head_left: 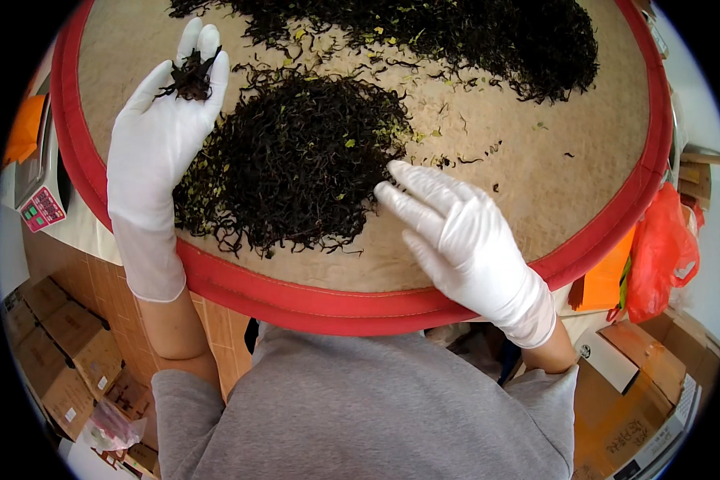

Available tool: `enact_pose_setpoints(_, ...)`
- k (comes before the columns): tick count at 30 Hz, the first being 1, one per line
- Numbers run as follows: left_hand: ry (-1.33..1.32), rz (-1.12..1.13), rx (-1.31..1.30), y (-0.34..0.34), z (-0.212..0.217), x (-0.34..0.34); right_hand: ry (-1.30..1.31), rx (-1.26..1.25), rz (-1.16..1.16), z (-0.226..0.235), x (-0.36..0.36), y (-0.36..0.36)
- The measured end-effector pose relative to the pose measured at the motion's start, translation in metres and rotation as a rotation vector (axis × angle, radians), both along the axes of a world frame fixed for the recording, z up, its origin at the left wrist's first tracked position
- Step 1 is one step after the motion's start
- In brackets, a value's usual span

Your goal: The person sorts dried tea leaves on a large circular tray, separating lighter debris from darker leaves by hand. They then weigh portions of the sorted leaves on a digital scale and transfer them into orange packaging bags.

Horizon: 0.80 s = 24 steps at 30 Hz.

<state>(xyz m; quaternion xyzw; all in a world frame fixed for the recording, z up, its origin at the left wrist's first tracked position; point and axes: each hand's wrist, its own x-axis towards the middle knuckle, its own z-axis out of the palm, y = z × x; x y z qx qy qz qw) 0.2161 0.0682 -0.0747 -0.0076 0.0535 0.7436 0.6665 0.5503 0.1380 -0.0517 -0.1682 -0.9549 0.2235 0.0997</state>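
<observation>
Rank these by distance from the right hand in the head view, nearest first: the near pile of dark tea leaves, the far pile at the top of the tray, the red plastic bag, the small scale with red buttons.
From the right hand:
1. Near pile of tea leaves, at its fingertips, to the left.
2. Red plastic bag, off the tray, right.
3. Far pile, along the tray's top.
4. Scale, far left, beyond the tray.

Dark, wiry dried tea leaves [296, 160] lie heaped on the round red-rimmed tray [296, 300], yellow flecks scattered through.

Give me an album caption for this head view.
Gloved left hand holds dried tea leaves above a red-rimmed tray.
</observation>
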Motion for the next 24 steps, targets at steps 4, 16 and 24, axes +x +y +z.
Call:
enact_pose_setpoints(4, 0.005, 0.005, 0.007, 0.0, -0.001, 0.0, -0.01, 0.039, -0.11, -0.002, 0.004, -0.002)
enact_pose_setpoints(16, -0.01, -0.013, 0.028, 0.001, 0.002, 0.004, -0.046, 0.067, -0.144, -0.006, -0.004, -0.006)
enact_pose_setpoints(24, 0.02, 0.006, 0.013, 0.0, -0.001, 0.001, -0.217, -0.012, -0.087, -0.002, 0.002, -0.009)
